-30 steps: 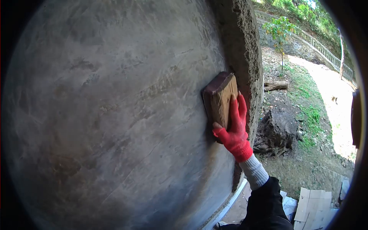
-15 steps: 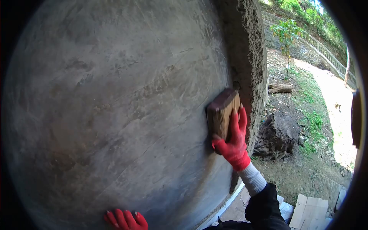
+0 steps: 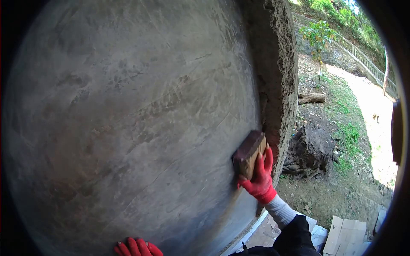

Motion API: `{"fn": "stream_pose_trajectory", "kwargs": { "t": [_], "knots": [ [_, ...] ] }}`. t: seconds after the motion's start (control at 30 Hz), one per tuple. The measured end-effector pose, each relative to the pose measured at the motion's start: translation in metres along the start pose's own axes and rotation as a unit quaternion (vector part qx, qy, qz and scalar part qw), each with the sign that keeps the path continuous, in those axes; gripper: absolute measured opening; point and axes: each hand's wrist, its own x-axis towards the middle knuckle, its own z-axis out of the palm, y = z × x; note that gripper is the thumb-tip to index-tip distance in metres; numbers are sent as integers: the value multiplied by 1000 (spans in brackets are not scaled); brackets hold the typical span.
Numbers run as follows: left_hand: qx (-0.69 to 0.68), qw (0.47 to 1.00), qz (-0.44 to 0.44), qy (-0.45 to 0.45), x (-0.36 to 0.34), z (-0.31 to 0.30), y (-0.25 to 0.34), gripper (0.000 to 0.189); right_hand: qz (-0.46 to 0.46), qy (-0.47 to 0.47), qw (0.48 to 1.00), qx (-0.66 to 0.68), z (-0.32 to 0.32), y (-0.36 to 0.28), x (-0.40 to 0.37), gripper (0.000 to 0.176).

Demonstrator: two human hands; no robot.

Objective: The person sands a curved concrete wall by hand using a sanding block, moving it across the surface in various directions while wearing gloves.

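A smooth grey plastered wall [image 3: 162, 111] fills most of the view. My right hand [image 3: 258, 181], in a red fingerless-tipped glove, is closed around a sanding block [image 3: 248, 154]. The block is wooden with a dark maroon sheet along its edge, and it is held tilted against the wall near the right border. Low in the view my left hand [image 3: 137, 247], also in a red glove, lies on the wall with its fingers stretched out. Its palm and wrist are cut off by the lower edge.
A rough concrete edge [image 3: 286, 59] runs down the wall's right side. Beyond it are a tree stump [image 3: 314, 149], a log [image 3: 311, 98], a small tree [image 3: 318, 38] and a railing [image 3: 358, 59]. Flattened cardboard [image 3: 344, 237] lies on the ground at lower right.
My right hand has slid down along the wall with the sanding block. My left hand has shifted slightly down at the lower edge.
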Motion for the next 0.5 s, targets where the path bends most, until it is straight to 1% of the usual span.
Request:
{"fn": "stream_pose_trajectory", "kwargs": {
  "t": [0.03,0.07,0.1,0.13,0.2,0.27,0.33,0.37,0.4,0.43,0.47,0.5],
  "knots": [
    [-1,1000,-8,9,-1,1,0,25,2,13,1000,-3,-7,-10,44,105],
    [-1,1000,-15,16,-3,2,0,25,25,22,999,10,-12,-19,80,103],
    [1,1000,-16,9,-6,1,-1,25,62,26,998,-3,-14,-29,103,102],
    [-6,999,-31,14,-8,2,-2,25,80,36,996,18,-13,-31,112,101],
    [-11,999,-48,22,-10,0,-4,25,88,30,995,38,-8,-23,80,104],
    [-6,1000,-19,17,-11,2,-8,24,57,15,998,11,5,-2,-6,111],
    [-6,999,-26,21,-11,4,-5,24,81,-18,996,40,19,6,-114,115],
    [-7,999,-28,22,-11,4,-3,24,77,-44,995,38,15,9,-140,115],
    [-5,999,-29,26,-12,3,-5,24,72,-66,995,37,16,13,-151,115],
    [13,1000,-5,24,-11,5,-7,24,75,-59,995,16,12,6,-129,114],
    [35,999,18,15,-11,3,-8,23,50,-26,998,41,16,10,-98,113],
    [40,999,19,12,-11,-1,-9,23,31,-21,999,10,7,3,-49,110]
  ]
}}
